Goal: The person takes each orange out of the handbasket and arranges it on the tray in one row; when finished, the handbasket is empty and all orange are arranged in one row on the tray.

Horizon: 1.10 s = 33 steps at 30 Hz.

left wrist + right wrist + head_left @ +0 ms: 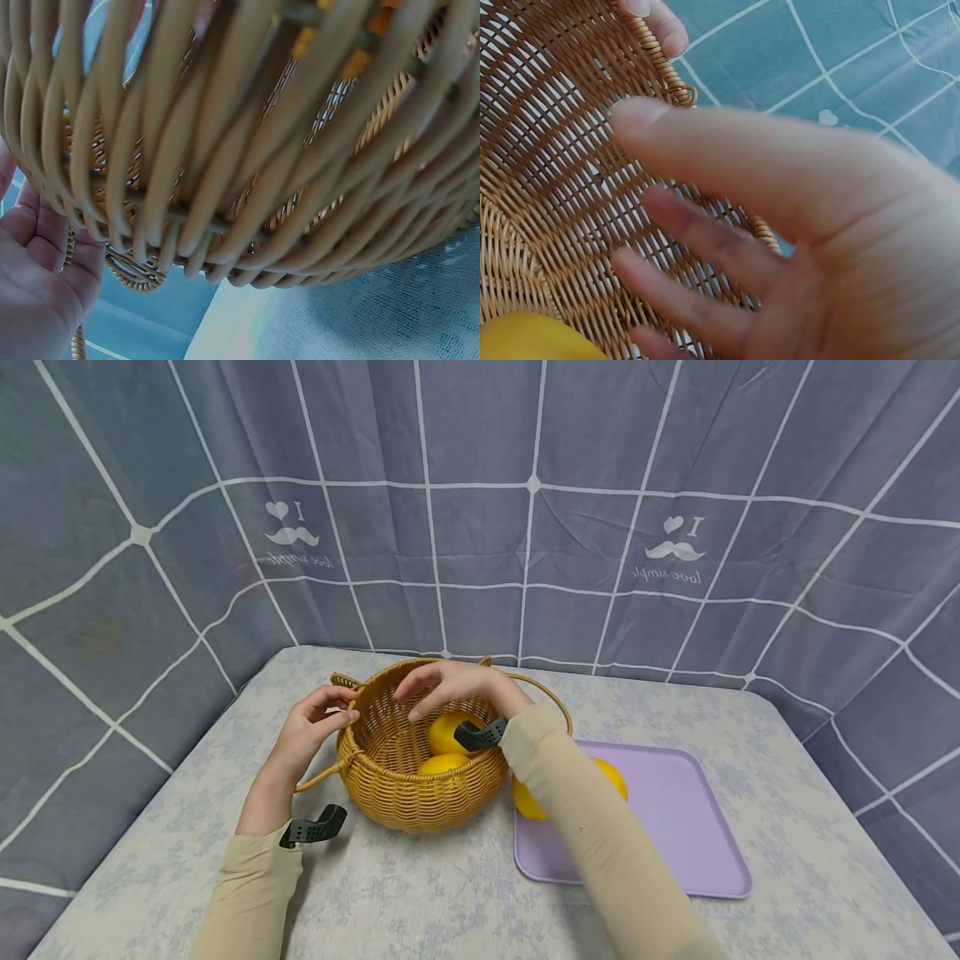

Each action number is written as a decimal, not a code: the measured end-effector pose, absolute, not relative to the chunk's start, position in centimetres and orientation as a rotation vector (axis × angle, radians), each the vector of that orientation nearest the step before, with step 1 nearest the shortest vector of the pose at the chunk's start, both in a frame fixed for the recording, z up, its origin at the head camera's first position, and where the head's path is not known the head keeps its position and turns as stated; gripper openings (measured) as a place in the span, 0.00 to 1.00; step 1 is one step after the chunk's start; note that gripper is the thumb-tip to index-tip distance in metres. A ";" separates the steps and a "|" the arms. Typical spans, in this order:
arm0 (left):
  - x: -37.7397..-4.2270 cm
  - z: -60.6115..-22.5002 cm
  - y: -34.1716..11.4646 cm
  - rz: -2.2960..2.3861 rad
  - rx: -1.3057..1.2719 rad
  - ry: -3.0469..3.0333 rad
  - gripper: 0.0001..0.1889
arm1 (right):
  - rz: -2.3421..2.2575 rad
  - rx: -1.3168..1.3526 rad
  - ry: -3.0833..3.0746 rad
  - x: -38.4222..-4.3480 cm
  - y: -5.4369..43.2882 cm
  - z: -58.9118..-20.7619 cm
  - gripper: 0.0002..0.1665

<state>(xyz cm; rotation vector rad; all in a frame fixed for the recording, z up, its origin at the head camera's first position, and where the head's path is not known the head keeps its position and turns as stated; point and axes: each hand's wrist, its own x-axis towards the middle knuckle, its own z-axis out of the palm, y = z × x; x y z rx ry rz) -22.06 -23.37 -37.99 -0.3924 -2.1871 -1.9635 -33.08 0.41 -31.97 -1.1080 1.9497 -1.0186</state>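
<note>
A round wicker basket point(408, 797) stands on the table with two yellow fruits point(447, 732) inside it. My left hand point(324, 717) holds the basket's left rim, thumb and fingers curled at the edge; its palm point(34, 281) lies against the woven wall point(247, 142). Just above the basket's opening my right hand point(435, 689) hovers with fingers spread and nothing in it. The right wrist view has that open hand point(780, 240) over the weave point(547, 180), with one yellow fruit point(532, 339) below it. A third yellow fruit point(528, 800) lies on the purple tray point(675, 835), partly behind my right forearm.
The tray lies to the right of the basket on a pale patterned tablecloth point(420, 893). Grey checked fabric point(480, 527) walls in the table at the back and both sides. The basket's handles point(553, 697) are folded down.
</note>
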 end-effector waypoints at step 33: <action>-22.0 -37.9 -23.3 -1.954 -0.398 -2.184 0.11 | -0.659 -1.062 1.924 -33.1 0.7 -32.3 0.40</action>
